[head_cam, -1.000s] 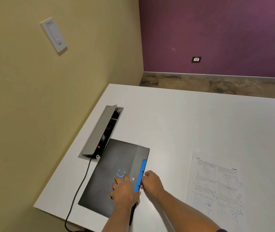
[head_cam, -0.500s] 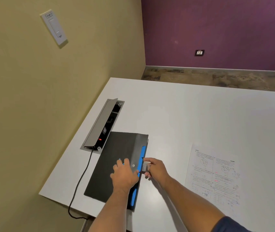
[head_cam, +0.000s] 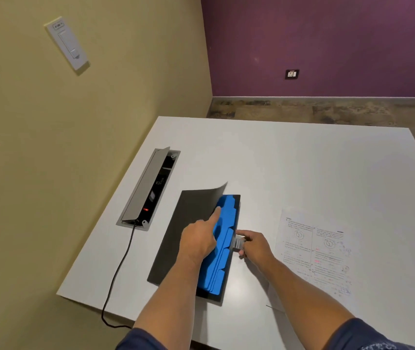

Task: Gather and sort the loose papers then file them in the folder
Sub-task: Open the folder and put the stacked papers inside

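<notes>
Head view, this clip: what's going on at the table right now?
A person is opening a black folder on the white table. The left hand lifts the cover with a finger under its edge, exposing the blue tabbed dividers. The right hand pinches the grey closure tab at the folder's right edge. The printed papers lie in a pile to the right, not yet filed.

The black folder (head_cam: pixel 176 238) lies flat with its cover lifted along the right edge, baring stepped blue dividers (head_cam: pixel 220 251). Printed papers (head_cam: pixel 320 251) lie flat, apart to its right.
</notes>
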The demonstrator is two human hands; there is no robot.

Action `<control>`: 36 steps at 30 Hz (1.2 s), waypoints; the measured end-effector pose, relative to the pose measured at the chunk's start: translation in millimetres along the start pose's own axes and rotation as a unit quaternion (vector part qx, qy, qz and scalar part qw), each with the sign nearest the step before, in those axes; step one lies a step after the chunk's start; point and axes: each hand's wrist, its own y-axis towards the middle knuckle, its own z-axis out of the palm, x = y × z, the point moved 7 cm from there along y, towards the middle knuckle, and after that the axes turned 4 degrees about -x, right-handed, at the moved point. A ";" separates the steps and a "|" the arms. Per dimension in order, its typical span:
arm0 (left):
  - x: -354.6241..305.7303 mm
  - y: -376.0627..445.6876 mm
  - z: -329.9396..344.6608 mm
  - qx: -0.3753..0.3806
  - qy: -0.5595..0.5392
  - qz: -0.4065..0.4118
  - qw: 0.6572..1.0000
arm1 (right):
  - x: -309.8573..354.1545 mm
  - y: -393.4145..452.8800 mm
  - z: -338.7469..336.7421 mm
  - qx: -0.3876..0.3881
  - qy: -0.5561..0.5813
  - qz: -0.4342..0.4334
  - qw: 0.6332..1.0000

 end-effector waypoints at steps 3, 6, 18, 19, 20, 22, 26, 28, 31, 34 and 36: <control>-6.0 5.0 -12.2 -0.023 -0.040 0.002 0.999 | -3.2 3.2 -24.4 -0.033 -0.027 0.001 0.999; -10.4 6.8 -19.1 -0.057 -0.094 -0.013 0.994 | -10.0 2.4 -44.4 -0.064 -0.069 0.000 0.996; 9.2 7.8 -50.7 -0.094 -0.321 -0.077 0.939 | -19.9 -0.8 -85.4 -0.104 -0.115 0.002 0.988; 12.7 7.9 -53.9 -0.096 -0.322 -0.078 0.938 | -19.3 -1.9 -86.5 -0.099 -0.106 -0.001 0.989; 14.6 7.7 -55.9 -0.095 -0.321 -0.080 0.939 | -18.4 -3.0 -86.8 -0.095 -0.097 -0.003 0.991; 13.6 6.8 -57.4 -0.088 -0.311 -0.076 0.943 | -16.1 -4.9 -87.0 -0.085 -0.069 -0.010 0.994; 7.6 2.7 -61.4 -0.102 -0.278 -0.074 0.952 | -2.9 -9.6 -92.4 -0.102 -0.075 -0.073 0.989; -0.5 0.8 -62.6 -0.098 -0.252 -0.063 0.961 | 9.7 -14.3 -95.4 -0.164 -0.256 -0.169 0.937; -20.9 -0.8 -62.8 -0.078 -0.223 -0.030 0.971 | 36.1 -30.5 -77.5 -0.155 -0.400 -0.363 0.827; -38.4 1.6 -62.8 -0.069 -0.208 -0.005 0.976 | 48.7 -45.6 -54.2 -0.078 -0.494 -0.491 0.713; -39.7 2.6 -62.8 -0.071 -0.229 -0.021 0.971 | 48.9 -49.0 -54.4 -0.064 -0.538 -0.474 0.694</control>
